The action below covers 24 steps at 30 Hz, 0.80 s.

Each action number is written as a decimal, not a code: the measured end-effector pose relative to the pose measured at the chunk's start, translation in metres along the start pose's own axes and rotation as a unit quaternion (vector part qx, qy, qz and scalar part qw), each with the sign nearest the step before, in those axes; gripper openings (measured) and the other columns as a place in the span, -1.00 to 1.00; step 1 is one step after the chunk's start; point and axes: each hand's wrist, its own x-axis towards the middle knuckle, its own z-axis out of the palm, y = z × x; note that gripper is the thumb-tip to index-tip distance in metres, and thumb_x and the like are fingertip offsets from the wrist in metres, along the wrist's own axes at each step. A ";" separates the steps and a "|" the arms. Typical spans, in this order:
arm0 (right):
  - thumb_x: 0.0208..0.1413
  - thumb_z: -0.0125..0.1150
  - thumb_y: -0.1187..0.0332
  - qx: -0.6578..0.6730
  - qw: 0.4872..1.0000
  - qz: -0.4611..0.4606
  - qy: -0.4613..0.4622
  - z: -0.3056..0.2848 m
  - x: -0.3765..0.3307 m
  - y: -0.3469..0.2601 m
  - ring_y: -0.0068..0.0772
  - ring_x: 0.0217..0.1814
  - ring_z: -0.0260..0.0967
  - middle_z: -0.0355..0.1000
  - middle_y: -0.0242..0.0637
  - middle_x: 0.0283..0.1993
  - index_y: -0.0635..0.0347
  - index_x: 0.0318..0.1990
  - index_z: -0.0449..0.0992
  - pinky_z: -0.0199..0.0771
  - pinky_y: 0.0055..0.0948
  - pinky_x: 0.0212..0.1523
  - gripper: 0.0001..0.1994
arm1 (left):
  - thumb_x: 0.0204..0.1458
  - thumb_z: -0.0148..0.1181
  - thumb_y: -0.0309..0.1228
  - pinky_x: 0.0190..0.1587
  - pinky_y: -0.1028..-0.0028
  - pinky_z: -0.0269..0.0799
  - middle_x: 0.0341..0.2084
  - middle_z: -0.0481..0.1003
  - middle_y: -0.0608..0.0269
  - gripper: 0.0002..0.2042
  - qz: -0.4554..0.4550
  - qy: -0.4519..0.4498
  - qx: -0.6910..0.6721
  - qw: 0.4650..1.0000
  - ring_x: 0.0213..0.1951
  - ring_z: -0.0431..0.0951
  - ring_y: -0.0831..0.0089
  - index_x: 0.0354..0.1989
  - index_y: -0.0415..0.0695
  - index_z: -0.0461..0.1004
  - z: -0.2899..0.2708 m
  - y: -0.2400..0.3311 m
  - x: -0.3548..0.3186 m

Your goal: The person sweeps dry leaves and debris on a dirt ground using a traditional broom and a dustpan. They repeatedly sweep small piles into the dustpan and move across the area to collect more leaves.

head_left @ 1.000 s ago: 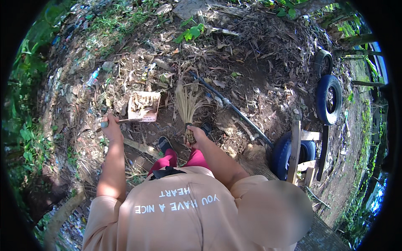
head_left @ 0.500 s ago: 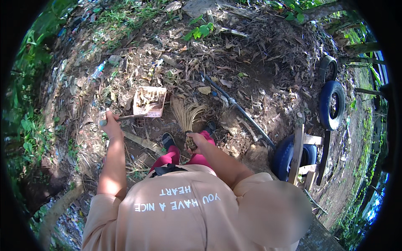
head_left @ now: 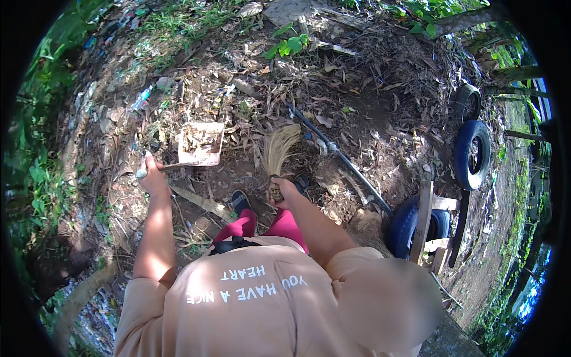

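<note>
My left hand [head_left: 155,176] is closed around the long handle of a pale pink dustpan [head_left: 209,159]. Dry leaves fill the pan, which sits low over the littered ground ahead of my feet. In my right hand [head_left: 286,191] is the bound end of a straw broom [head_left: 281,149], gripped in front of my right leg. Its pale bristles fan out away from me, to the right of the dustpan and apart from it. A patch of bare soil and scattered leaves shows between the two.
A grey pole [head_left: 348,165] lies slantwise to the right of the broom. Beyond it are several old tires [head_left: 473,154] and a wooden frame [head_left: 422,220]. A plastic bottle [head_left: 141,99] rests among litter at far left. Green plants [head_left: 289,45] grow at the back.
The broom has swung right, away from the dustpan, its bristles now bending to the right. The dustpan and my left hand have shifted slightly left.
</note>
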 end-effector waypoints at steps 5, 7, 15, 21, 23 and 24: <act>0.02 0.00 0.20 -0.121 0.991 -0.014 -0.051 0.027 0.001 -0.034 -0.34 -0.61 0.31 0.30 -0.27 -0.61 0.12 -0.39 0.29 0.20 -0.49 -0.74 -0.81 | 0.05 0.02 -0.20 -0.59 0.56 0.10 -0.77 0.31 0.38 -0.68 0.013 0.007 0.030 0.999 -0.67 0.22 0.61 -0.67 -0.11 0.31 -0.001 -0.004 0.005; 0.02 0.01 0.19 -0.145 0.988 -0.027 -0.041 0.001 -0.040 -0.038 -0.37 -0.62 0.31 0.32 -0.25 -0.58 0.12 -0.37 0.30 0.20 -0.48 -0.74 -0.80 | 0.04 0.04 -0.24 -0.56 0.53 0.09 -0.78 0.29 0.38 -0.70 0.009 -0.006 0.026 1.000 -0.66 0.21 0.59 -0.66 -0.13 0.33 0.001 -0.007 0.010; 0.02 0.01 0.17 0.005 0.994 -0.097 0.040 -0.041 -0.074 -0.063 -0.35 -0.61 0.32 0.30 -0.26 -0.54 0.05 -0.31 0.26 0.21 -0.47 -0.74 -0.79 | 0.06 0.02 -0.23 -0.46 0.50 0.20 -0.79 0.30 0.33 -0.60 0.027 -0.047 0.023 0.998 -0.64 0.26 0.54 -0.75 -0.19 0.27 0.029 -0.019 0.018; 0.01 0.00 0.18 -0.066 0.995 -0.071 -0.039 0.023 -0.008 -0.135 -0.35 -0.61 0.31 0.28 -0.25 -0.57 0.12 -0.34 0.27 0.22 -0.45 -0.74 -0.79 | 0.06 0.03 -0.24 -0.39 0.50 0.23 -0.78 0.33 0.31 -0.63 0.008 -0.056 0.002 0.998 -0.61 0.31 0.55 -0.73 -0.18 0.28 0.075 -0.012 0.001; 0.02 0.00 0.21 -0.129 0.989 -0.046 -0.054 0.034 -0.024 -0.149 -0.35 -0.60 0.31 0.30 -0.25 -0.52 0.13 -0.24 0.32 0.26 -0.44 -0.73 -0.78 | 0.07 0.01 -0.28 -0.39 0.52 0.24 -0.77 0.33 0.32 -0.65 -0.017 -0.049 0.016 0.999 -0.61 0.31 0.57 -0.72 -0.18 0.28 0.092 -0.006 -0.007; 0.02 0.01 0.22 -0.146 0.984 -0.076 -0.068 0.035 -0.038 -0.155 -0.36 -0.61 0.32 0.30 -0.26 -0.54 0.11 -0.19 0.32 0.25 -0.44 -0.74 -0.76 | 0.07 0.00 -0.29 -0.39 0.52 0.24 -0.77 0.33 0.32 -0.66 -0.008 -0.066 0.007 0.998 -0.61 0.31 0.56 -0.72 -0.18 0.28 0.102 -0.001 -0.009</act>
